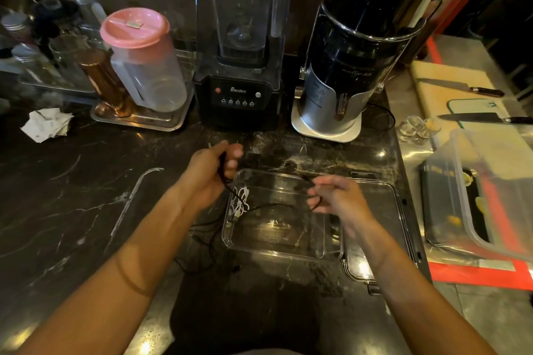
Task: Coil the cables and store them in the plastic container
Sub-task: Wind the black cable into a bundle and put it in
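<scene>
Both hands work over a dark marble counter (pixel 86 196). The left hand (pixel 212 173) is curled around a black cable (pixel 269 205), holding it just beyond the far left corner of a clear plastic container (pixel 281 255). The right hand (pixel 336 196) is over the container's right side, its fingers bent around the same cable in a narrow pinch. Between the 2 hands the cable sags across the inside of the container, and more of it trails off the left edge onto the counter in loose loops toward the person.

A white cable (pixel 240 202), already bundled, lies inside the container near its left wall. The container's clear lid (pixel 375 239) lies flat on the counter, partly under the container's right side.

Behind the hands stand a black blender (pixel 238 95) and a black-and-silver juicer (pixel 343 78). Left of the blender, a metal tray (pixel 144 121) holds a pitcher with a pink lid (pixel 141 57) and a copper-coloured cup (pixel 106 81). A crumpled paper (pixel 47 124) lies on the counter further left. On the right, 2 knives (pixel 464 86) rest on a cutting board (pixel 432 95), and a large translucent bin (pixel 496 190) sits near the edge.
</scene>
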`<state>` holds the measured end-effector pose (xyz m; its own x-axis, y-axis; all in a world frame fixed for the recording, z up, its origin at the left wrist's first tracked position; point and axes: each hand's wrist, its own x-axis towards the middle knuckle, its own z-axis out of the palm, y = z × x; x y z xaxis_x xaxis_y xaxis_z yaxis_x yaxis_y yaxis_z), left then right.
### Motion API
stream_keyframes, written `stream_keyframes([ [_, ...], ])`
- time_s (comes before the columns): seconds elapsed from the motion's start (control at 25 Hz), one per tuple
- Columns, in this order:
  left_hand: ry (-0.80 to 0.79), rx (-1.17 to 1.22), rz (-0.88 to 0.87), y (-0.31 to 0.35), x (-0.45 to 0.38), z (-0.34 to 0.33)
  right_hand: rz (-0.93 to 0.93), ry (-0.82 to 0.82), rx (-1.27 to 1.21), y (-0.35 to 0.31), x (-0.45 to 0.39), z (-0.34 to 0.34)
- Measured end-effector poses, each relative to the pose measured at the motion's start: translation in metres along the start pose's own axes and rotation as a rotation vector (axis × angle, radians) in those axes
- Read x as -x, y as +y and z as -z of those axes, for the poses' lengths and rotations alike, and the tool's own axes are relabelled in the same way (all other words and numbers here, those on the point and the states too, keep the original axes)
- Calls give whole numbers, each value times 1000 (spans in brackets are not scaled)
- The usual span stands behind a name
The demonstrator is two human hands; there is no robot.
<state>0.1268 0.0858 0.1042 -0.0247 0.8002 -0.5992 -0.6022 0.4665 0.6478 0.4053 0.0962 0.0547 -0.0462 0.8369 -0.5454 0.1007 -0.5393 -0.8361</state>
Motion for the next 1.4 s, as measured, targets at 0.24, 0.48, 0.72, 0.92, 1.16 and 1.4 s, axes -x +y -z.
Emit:
stream_keyframes([
  [0.24,-180,25,-26,-9,11,-42,315,-69,1305,-7,17,-24],
  [0.48,-310,92,5,-25,13,-64,175,-456,142,-31,45,-59],
  [0.72,-358,102,-13,-16,14,-58,-88,-565,-387,-5,42,-52],
  [0.92,-447,-113,114,-29,23,-55,-93,-349,-231,-5,24,-40],
  [1.16,-557,-561,202,-37,30,-54,-141,-229,237,-56,8,-23],
  [1.4,-207,-426,51,-48,15,-57,88,-239,186,-83,39,-36],
])
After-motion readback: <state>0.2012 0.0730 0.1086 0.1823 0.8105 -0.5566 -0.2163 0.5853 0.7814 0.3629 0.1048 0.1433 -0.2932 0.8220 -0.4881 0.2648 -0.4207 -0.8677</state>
